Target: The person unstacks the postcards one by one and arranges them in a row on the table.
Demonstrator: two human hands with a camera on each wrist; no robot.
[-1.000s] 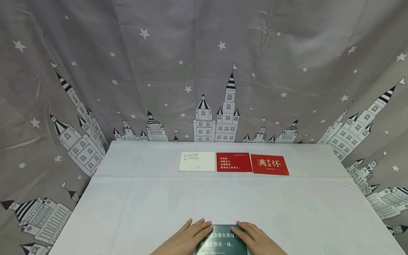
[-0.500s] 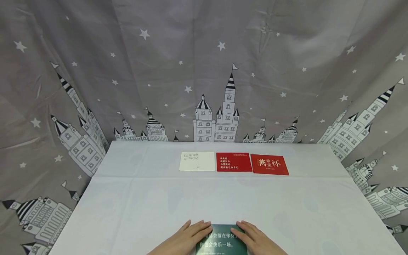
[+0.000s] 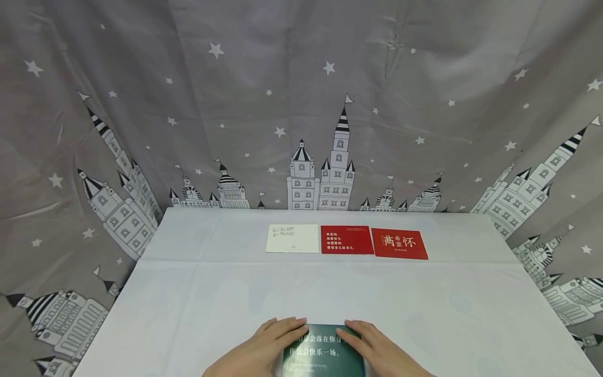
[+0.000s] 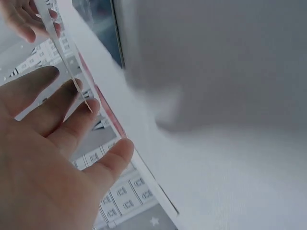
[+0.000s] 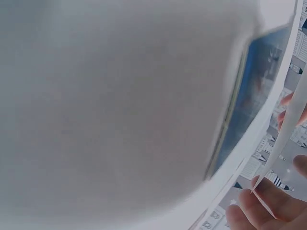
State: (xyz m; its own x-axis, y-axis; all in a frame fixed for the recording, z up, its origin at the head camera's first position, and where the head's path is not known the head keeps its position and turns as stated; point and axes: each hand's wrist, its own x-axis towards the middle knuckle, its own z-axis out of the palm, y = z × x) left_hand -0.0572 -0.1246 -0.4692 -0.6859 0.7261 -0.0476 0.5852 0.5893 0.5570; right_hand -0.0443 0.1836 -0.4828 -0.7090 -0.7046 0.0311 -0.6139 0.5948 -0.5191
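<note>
Slightly up-frame vs 0.5 s ago: L hand [image 3: 274,343], R hand [image 3: 371,344] & green card [image 3: 325,362] betw. them. I've each grip pinching one card side; fingers hide some lettering, near edge's cut off. Blue panel [image 4: 104,29] in L wrist cam: can't ID. Wide tabletop [image 3: 301,290] gap to far card row [image 3: 347,240].

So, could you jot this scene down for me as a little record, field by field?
Held item: green card with pale lettering
Left hand: holds its left side
Right hand: holds its right side
Far row, left to right: cream card, middle red card, end red card
Surface: white tablecloth
Backdrop: grey castle-print curtain
Unidentified: dark glossy item, seen in wrist views
</note>
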